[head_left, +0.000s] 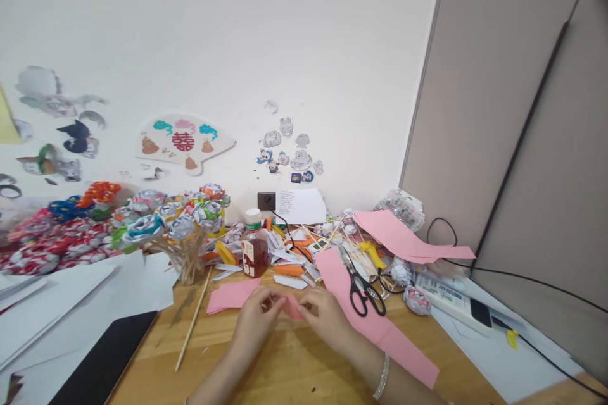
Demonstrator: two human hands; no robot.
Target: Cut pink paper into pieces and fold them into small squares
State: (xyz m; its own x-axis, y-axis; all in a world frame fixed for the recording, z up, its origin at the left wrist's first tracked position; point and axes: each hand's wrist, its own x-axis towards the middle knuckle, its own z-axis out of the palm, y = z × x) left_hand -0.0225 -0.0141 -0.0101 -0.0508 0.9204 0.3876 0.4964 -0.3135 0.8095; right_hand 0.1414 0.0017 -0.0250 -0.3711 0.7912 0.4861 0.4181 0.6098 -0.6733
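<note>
A small piece of pink paper (293,307) is stretched between my two hands above the wooden table. My left hand (259,310) pinches its left end, and my right hand (323,315) pinches the right end. Just beyond my left hand lies a stack of cut pink paper pieces (231,295). Black-handled scissors (363,291) rest on a long pink paper strip (408,354) to the right of my right hand. A wooden stick (194,319) lies on the table left of my left hand.
Behind the hands stand a bottle of brown liquid (255,253) and a bunch of paper flowers on sticks (185,228). Paper scraps (289,271) litter the back. White sheets (80,304) and a black flat object (107,361) lie left; a power strip (456,304) lies right.
</note>
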